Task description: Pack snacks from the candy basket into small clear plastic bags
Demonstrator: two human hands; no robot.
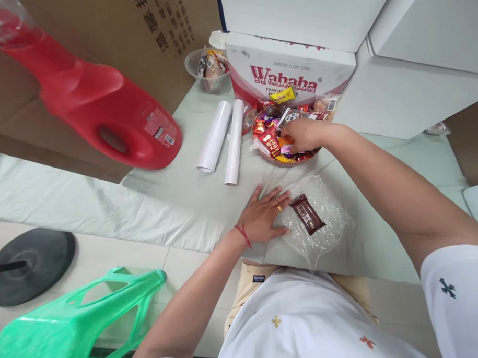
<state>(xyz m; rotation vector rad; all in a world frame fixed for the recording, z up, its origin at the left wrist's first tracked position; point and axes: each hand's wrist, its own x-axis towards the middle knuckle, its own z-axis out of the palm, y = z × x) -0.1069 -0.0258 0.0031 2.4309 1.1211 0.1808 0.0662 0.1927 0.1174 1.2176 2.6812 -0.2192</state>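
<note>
My left hand (267,214) lies flat with fingers spread on the table, its fingertips at the edge of a clear plastic bag (337,225). A brown wrapped snack bar (307,214) rests on that bag. My right hand (305,135) reaches into a round bowl (279,161) heaped with wrapped sweets and snacks. Its fingers bend down among the wrappers, touching an orange and purple packet (286,145); the fingertips are partly hidden, and I cannot see whether anything is pinched. A red packet (269,140) and a yellow packet (283,95) sit in the same heap.
Two white paper rolls (216,135) lie left of the bowl. A Wahaha carton (290,67) stands behind it, near a clear bowl of snacks (210,78). At left are a large red bottle (115,110), a brown cardboard box (140,52) and a green plastic stool (79,320).
</note>
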